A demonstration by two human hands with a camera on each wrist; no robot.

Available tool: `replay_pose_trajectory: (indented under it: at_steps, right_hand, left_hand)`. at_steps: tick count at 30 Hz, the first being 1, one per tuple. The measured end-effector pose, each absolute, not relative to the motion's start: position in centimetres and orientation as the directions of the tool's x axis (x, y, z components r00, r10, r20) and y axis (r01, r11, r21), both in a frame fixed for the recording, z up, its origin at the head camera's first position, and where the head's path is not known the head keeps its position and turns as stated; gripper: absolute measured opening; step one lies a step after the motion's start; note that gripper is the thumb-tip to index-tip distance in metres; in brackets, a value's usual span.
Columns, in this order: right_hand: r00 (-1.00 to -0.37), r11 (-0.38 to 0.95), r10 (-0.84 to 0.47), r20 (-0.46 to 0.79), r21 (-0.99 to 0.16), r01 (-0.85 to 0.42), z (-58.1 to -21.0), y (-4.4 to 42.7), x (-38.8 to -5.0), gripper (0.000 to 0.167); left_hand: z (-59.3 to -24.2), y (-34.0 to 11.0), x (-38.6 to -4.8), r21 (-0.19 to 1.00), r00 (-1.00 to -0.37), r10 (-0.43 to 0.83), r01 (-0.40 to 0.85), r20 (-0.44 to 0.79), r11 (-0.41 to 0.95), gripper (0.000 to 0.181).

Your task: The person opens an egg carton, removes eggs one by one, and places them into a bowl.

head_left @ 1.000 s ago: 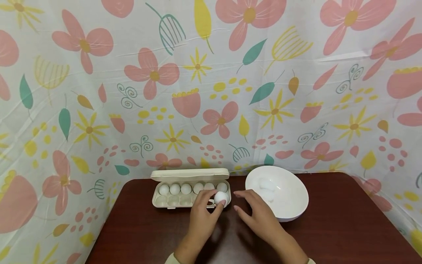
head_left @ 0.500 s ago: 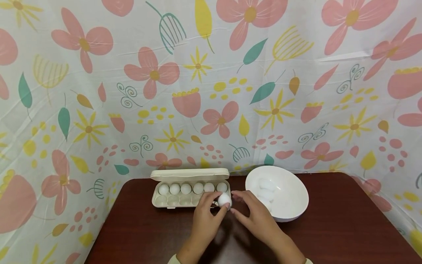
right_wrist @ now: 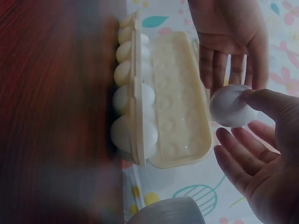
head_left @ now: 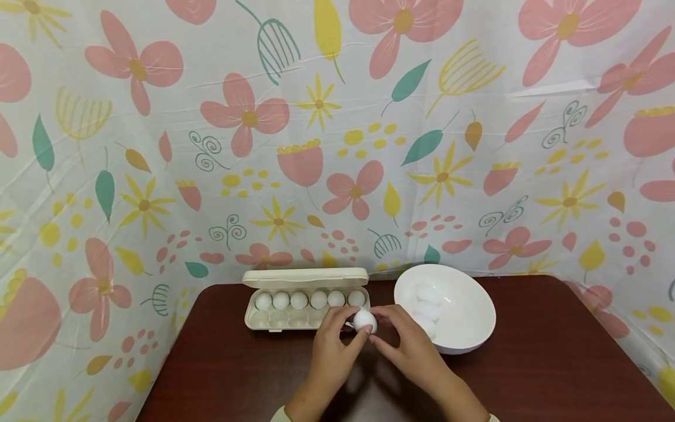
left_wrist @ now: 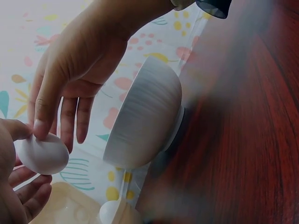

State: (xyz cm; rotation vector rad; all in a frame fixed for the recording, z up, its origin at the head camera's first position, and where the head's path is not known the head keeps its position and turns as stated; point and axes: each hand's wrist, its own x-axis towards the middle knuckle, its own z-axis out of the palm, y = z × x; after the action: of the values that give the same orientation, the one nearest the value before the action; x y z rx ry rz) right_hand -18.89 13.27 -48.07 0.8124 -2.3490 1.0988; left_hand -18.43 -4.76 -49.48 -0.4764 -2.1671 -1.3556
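Observation:
In the head view, both hands meet at a white egg (head_left: 365, 322) in front of the carton's right end. My left hand (head_left: 336, 347) pinches the egg from the left with thumb and fingers. From the other side, my right hand (head_left: 411, 346) has its thumb and fingertips on the same egg. The right wrist view shows the right thumb (right_wrist: 261, 100) lying on the egg. A cream egg carton (head_left: 258, 328) with its lid raised stands just behind, several eggs (head_left: 299, 300) along its back row. Beside the right hand is a white bowl (head_left: 464, 316).
Several white, egg-like shapes (head_left: 426, 296) lie in the bowl's left part, partly hidden by the right hand. The dark red-brown table (head_left: 237, 375) has rounded back corners. A floral cloth (head_left: 337, 146) hangs right behind the carton and bowl.
The left hand has carried the egg slightly right, away from the carton. My right hand, apart from it a second ago, now touches the egg. Carton and bowl stay in place.

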Motion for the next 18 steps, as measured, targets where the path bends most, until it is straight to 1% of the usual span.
replay_pose_trajectory:
  at_steps: [5, 9, 18]
  right_hand:
    - [-0.740, 0.515, -0.328, 0.587, -0.545, -0.661, -48.22, 13.18, -18.92, 0.054]
    - [-0.739, 0.520, -0.329, 0.588, -0.540, -0.662, -48.38, 13.13, -18.95, 0.054]
    - [-0.749, 0.504, -0.342, 0.568, -0.562, -0.656, -48.54, 13.08, -18.93, 0.053]
  left_hand:
    - [-49.59, -4.70, -18.42, 0.709, -0.796, 0.036, 0.558, 0.604, 0.432, 0.035]
    - [-49.60, -4.65, -18.37, 0.719, -0.805, 0.042, 0.551, 0.592, 0.422, 0.034]
    - [-49.52, -4.68, -18.27, 0.728, -0.803, 0.050, 0.562, 0.594, 0.393, 0.032]
